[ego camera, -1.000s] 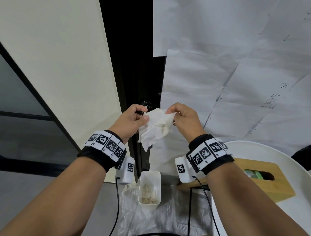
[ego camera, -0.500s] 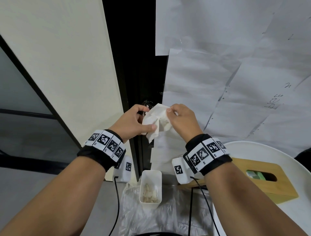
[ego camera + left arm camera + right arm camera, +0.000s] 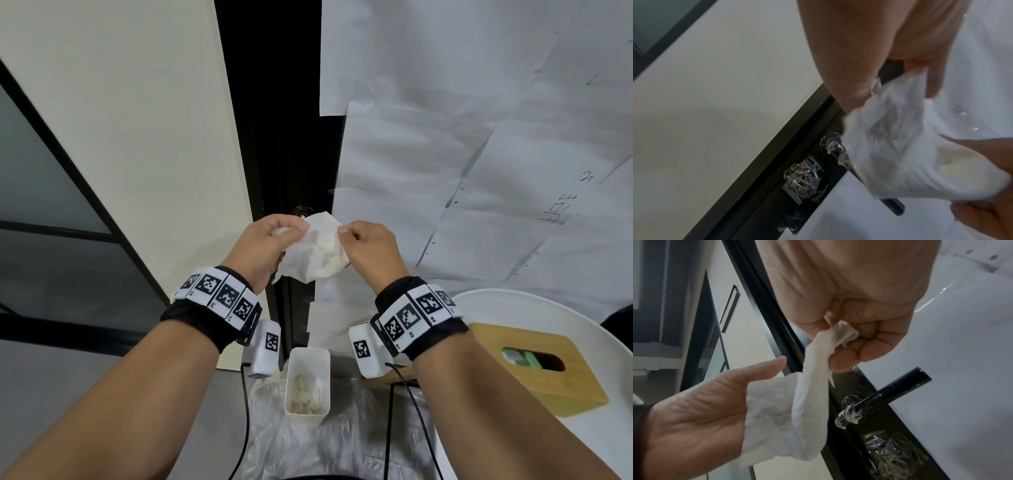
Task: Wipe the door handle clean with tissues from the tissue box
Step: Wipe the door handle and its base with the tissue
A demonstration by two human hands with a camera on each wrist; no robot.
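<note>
Both hands hold one crumpled white tissue [image 3: 318, 250] in front of the black door. My left hand [image 3: 291, 229] grips its left edge with curled fingers, and the tissue [image 3: 772, 410] lies across that palm. My right hand [image 3: 346, 231] pinches the tissue's right corner [image 3: 842, 335] between thumb and fingers. The black lever door handle [image 3: 898, 388] sticks out just behind the tissue, apart from it, with white smear [image 3: 851, 415] at its base. In the head view the tissue hides the lever; only its round base [image 3: 303, 209] shows. The wooden tissue box [image 3: 534, 363] stands at lower right.
The tissue box sits on a round white table [image 3: 513, 301] to the right. Below the hands a white bin [image 3: 308, 407] holds used tissues, on a clear plastic sheet [image 3: 308, 445]. White paper sheets [image 3: 445, 171] cover the door. Crinkled clear tape [image 3: 801, 177] covers the lock under the handle.
The tissue hung loose from both hands a second ago. It is now drawn up and stretched between the hands, higher and closer to the handle.
</note>
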